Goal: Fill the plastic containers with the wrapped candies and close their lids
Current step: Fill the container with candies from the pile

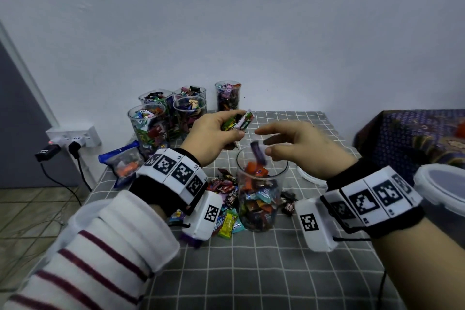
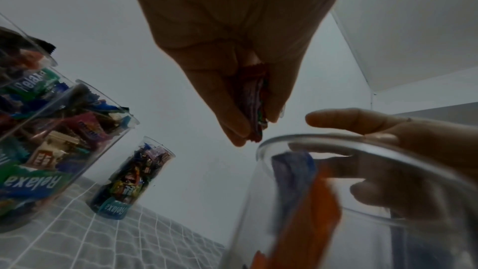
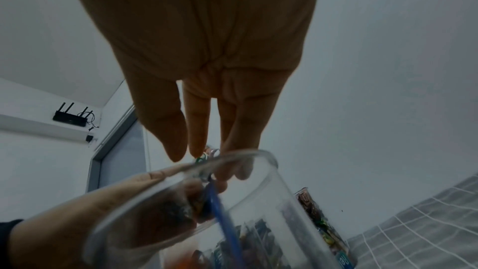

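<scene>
Clear glossy plastic container (image 1: 261, 178), shiny foil-like candy wrappers (image 1: 226, 224), matt checked cloth tablecloth (image 1: 276, 272)

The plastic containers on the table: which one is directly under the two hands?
The near container, standing alone at the table's middle, only partly filled. Left hand and right hand hover over its open mouth. The five others stand grouped at the back, full.

Your left hand (image 1: 214, 133) is raised, fingers curled in a pinch; your right hand (image 1: 299, 148) hovers alongside, fingers loosely extended.
</scene>
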